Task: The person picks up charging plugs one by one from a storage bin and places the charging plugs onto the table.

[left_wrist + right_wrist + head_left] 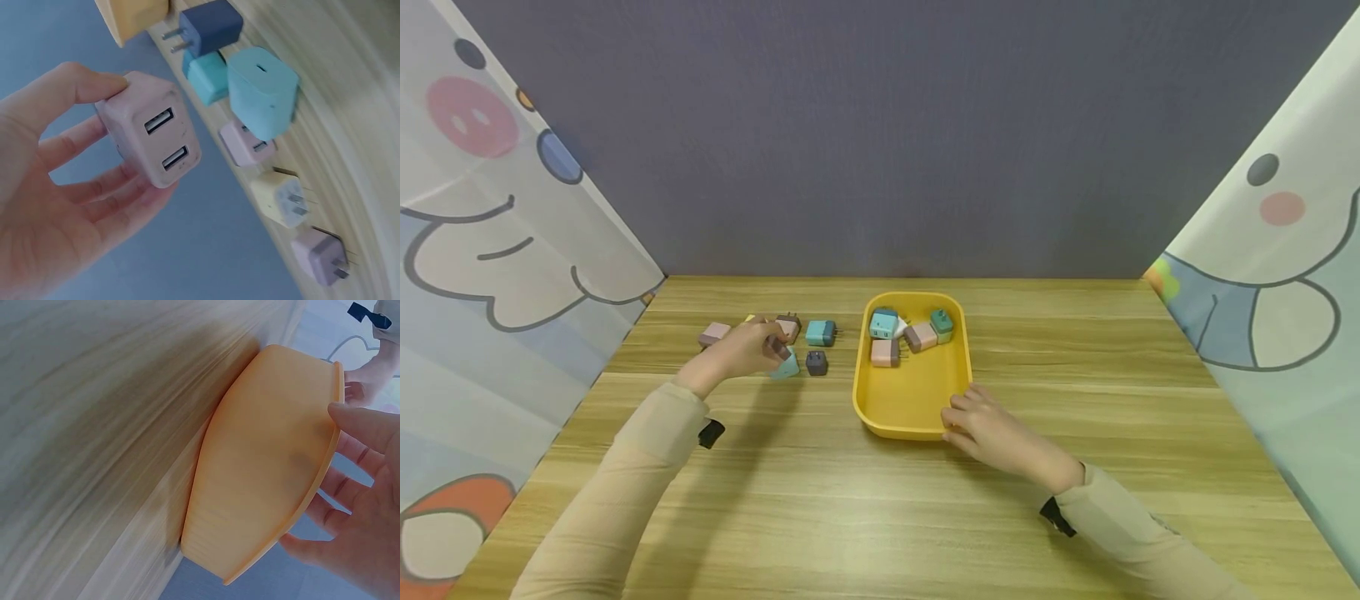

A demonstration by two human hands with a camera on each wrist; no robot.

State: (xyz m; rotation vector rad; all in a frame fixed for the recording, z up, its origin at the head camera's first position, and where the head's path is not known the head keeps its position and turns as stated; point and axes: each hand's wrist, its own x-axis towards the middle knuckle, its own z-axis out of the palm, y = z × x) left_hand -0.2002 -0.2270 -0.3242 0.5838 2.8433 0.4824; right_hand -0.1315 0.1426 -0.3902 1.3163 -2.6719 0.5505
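In the left wrist view, a pink plug charger (145,128) with two USB slots is pinched between the thumb and fingers of my left hand (741,348). That hand is over a group of chargers on the table: a large light-blue one (262,90), a dark navy one (816,363), a blue-teal one (820,333), a cream one (279,199) and pink ones such as the one (715,333) at far left. My right hand (996,429) holds the near right rim of a yellow tray (910,404), thumb outside and fingers over the edge.
Several chargers lie at the far end of the tray, including a pink one (885,353), a light-blue one (883,323) and a green one (941,323). A grey panel (910,150) stands behind the wooden table (1075,350). Patterned curtains (1277,250) flank both sides.
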